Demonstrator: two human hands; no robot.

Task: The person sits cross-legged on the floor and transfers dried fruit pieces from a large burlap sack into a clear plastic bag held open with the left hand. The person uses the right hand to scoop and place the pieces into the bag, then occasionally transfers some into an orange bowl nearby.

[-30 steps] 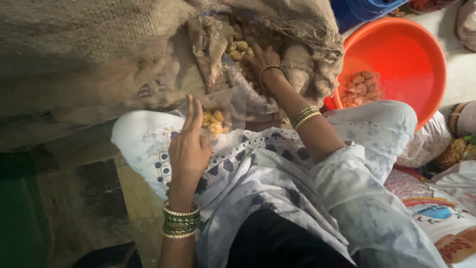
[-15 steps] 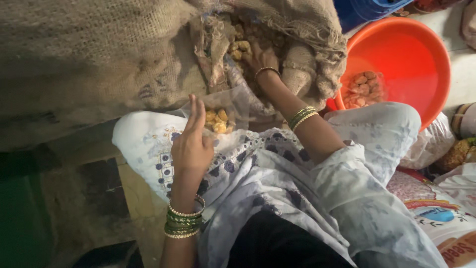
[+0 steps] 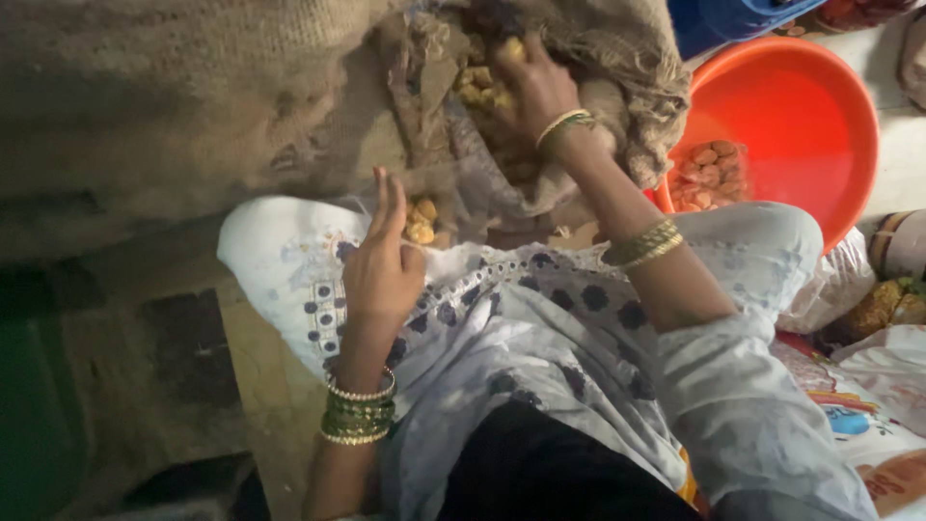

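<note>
My left hand (image 3: 383, 259) rests on my knee, fingers straight and together, beside a small pile of yellowish brown pieces (image 3: 421, 221) lying on the white patterned cloth (image 3: 540, 318) over my lap. My right hand (image 3: 536, 89) reaches into the open mouth of a burlap sack (image 3: 193, 106) and closes around more of the yellowish pieces (image 3: 475, 87) inside. Bangles circle both wrists. What the right fingers hold is partly hidden.
An orange plastic basin (image 3: 801, 125) at the right holds a clear bag of pale brown pieces (image 3: 709, 174). A blue crate (image 3: 733, 19) stands behind it. Plastic bags and printed packets (image 3: 868, 386) lie at the lower right. Dark floor lies at the left.
My right hand has pushed deeper into the sack's mouth and closed over the pieces. My left hand stays on my knee, almost still.
</note>
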